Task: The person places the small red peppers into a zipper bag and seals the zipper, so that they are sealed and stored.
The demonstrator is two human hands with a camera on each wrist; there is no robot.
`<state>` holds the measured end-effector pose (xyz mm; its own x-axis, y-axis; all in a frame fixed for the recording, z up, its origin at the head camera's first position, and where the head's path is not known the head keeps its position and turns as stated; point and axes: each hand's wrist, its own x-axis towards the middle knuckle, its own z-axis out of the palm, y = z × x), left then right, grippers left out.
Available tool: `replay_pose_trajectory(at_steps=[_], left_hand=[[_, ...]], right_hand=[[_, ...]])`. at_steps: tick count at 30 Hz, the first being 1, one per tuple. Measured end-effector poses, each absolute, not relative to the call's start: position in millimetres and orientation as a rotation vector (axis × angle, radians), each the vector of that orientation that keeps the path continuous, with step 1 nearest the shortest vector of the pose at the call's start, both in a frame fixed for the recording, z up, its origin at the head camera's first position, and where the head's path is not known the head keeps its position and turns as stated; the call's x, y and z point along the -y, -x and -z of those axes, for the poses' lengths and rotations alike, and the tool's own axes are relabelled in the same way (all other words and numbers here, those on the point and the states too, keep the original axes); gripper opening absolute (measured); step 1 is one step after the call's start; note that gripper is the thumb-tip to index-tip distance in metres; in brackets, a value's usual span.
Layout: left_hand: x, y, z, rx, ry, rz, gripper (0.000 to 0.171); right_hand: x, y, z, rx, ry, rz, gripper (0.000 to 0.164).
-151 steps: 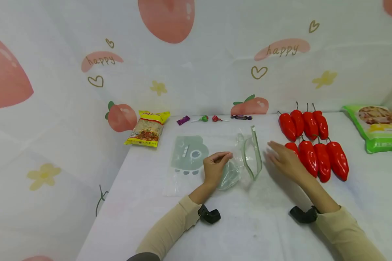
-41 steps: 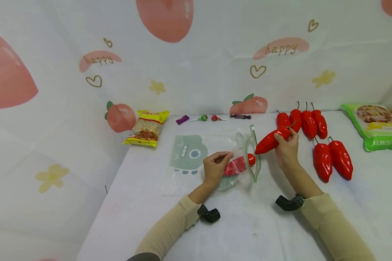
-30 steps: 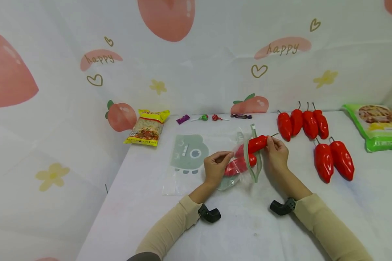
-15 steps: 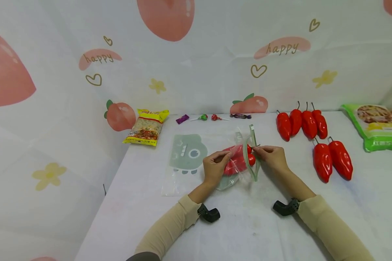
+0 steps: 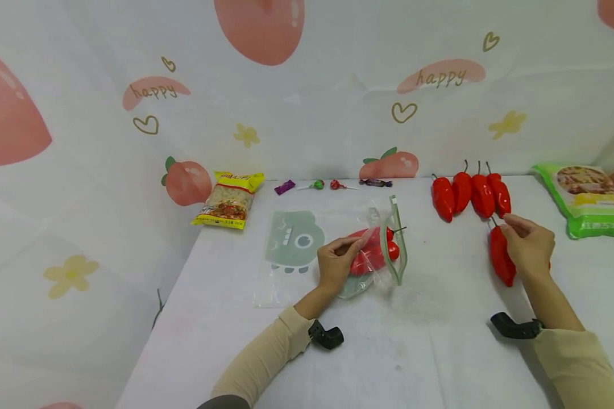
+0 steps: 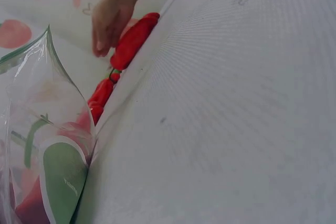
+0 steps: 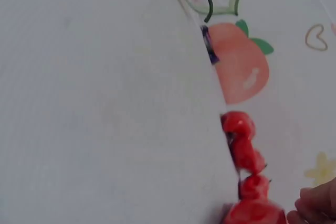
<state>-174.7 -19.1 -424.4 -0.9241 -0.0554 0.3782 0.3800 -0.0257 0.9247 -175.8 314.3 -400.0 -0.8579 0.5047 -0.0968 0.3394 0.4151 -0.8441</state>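
Right hand: at the near pepper's right side, near its stem end; whether it grips anything I cannot tell.
Near pepper: just left of the right hand, much the nearer one; long axis running away from the person, stem end far, pointed tip near.
Second pepper: mostly hidden behind the right hand, a sliver showing at its right.
Far row: four peppers beyond the right hand, stems away.
Left hand: pinching the bag's film between thumb and fingers.
Bag: right of the left hand, well left of the other; thin, clear, crinkled plastic, green zip strips parted, mouth facing the right hand.
Bagged peppers: two, lying crosswise just right of the left hand, one dark stem poking from the mouth.
Pepper skin: red, glossy, smooth, plump, tapering.
Flat bag: left of the left hand, green print.
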Motion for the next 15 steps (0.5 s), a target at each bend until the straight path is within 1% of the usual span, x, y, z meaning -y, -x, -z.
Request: replay_pose_trajectory(at_steps=[5,7,12,15], left_hand=[[20.3,175.6,424.6,1.935,0.362,2.036,0.016],[20.2,175.5,425.1,1.941,0.361,2.036,0.016],[19.7,174.5,425.4,1.950,0.348,2.032,0.016],[19.4,174.5,425.0,1.943,0.352,2.036,0.016]], right_hand=[[-321.9,179.5,406.8,2.609,0.842,-1.382,0.048],[-321.6,181.1,409.1,2.635,0.856,-1.431,0.054],[-317.8,182.6,413.5,2.751,0.840,-1.516,0.074],[-313.7,182.5,414.5,2.797,0.802,-1.545,0.076]])
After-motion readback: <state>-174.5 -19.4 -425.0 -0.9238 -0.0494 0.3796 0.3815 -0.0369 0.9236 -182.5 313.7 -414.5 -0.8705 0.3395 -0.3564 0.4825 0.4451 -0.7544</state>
